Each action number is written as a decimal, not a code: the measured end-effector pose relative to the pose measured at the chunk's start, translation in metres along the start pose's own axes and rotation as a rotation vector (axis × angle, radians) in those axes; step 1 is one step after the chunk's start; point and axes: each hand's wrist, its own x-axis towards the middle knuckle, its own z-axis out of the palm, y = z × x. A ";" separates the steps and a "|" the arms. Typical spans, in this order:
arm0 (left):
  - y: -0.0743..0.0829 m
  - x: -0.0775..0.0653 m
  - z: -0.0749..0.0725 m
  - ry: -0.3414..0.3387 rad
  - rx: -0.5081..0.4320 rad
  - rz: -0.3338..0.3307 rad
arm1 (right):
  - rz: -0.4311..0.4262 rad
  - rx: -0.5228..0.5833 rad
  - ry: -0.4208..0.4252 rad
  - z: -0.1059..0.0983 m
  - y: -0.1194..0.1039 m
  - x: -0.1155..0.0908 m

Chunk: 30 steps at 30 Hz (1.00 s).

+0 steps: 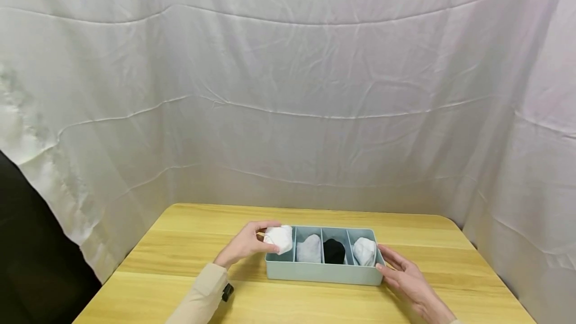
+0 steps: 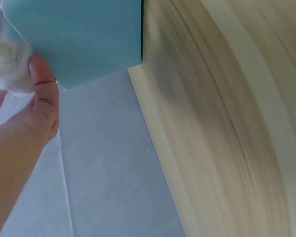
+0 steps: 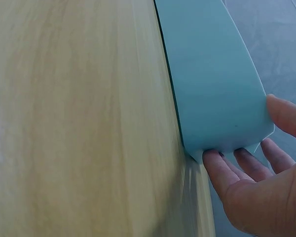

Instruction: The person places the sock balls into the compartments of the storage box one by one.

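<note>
Left hand (image 1: pixel 245 245) pinching white rolled sock (image 1: pixel 279 238) over leftmost of 4 compartments in pale blue organiser tray (image 1: pixel 324 272), lying on wooden table (image 1: pixel 189 244). Right hand (image 1: pixel 407 276) resting against tray's right end, fingers straight, gripping nothing. Sitting in remaining 3 compartments: grey sock (image 1: pixel 309 249), black sock (image 1: pixel 334 251), white sock (image 1: pixel 364 251).

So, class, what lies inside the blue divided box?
The box has four compartments: a white bundle gripped by the left hand, then grey, black and white bundles. Its floor is hidden.
</note>
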 end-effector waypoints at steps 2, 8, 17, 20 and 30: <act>0.001 0.000 0.000 -0.017 -0.006 0.005 | 0.000 -0.005 -0.001 0.000 0.000 0.000; -0.002 -0.002 -0.003 -0.015 -0.013 0.004 | 0.005 -0.022 0.003 -0.001 0.001 0.001; -0.004 0.003 0.008 0.170 0.033 -0.001 | -0.006 -0.026 0.003 -0.005 -0.002 0.002; -0.002 0.005 0.017 0.227 0.069 0.003 | -0.019 -0.041 0.000 -0.007 -0.001 0.002; 0.013 0.005 0.036 0.297 0.240 0.062 | -0.137 -0.322 0.051 -0.001 -0.017 0.005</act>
